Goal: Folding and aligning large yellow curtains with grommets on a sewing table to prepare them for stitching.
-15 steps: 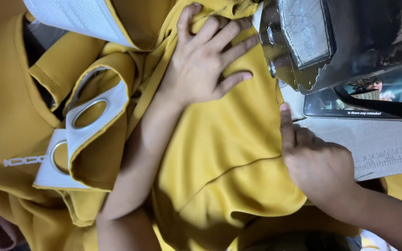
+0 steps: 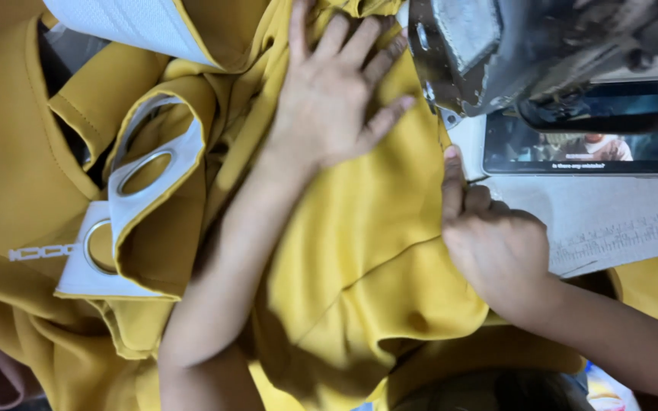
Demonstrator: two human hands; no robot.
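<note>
From the head camera, your left hand (image 2: 336, 99) lies flat on the mustard-yellow fabric (image 2: 359, 259), fingers spread wide and pressed down, the fingertips reaching toward the grey metal head of the sewing machine (image 2: 512, 53) at the top right. It grips nothing; it only pins the cloth to the bed. Your right hand (image 2: 493, 240) sits at the cloth's right edge, mostly curled, with one finger stretched straight up along the fold toward the machine; it seems to nip the edge between finger and thumb, though the thumb is hidden, so you cannot tell for sure.

The fabric fills most of the view, bunched in deep folds under both forearms. On the left, a folded header band (image 2: 158, 194) with white backing carries two metal eyelet rings (image 2: 142, 169), lying well apart from the machine. Beside the machine, a dark screen (image 2: 580, 148) stands propped on the pale table (image 2: 618, 221).

Judging from this, the main risk is your left fingertips: they lie near the machine's head, and cloth drawn forward could carry them in with it. The right forefinger runs along the same line and shares that danger. The heavy folds heaped at the left could drag the cloth sideways and pull a seam crooked, and the loose header band could slide under the working layer and be caught
</note>
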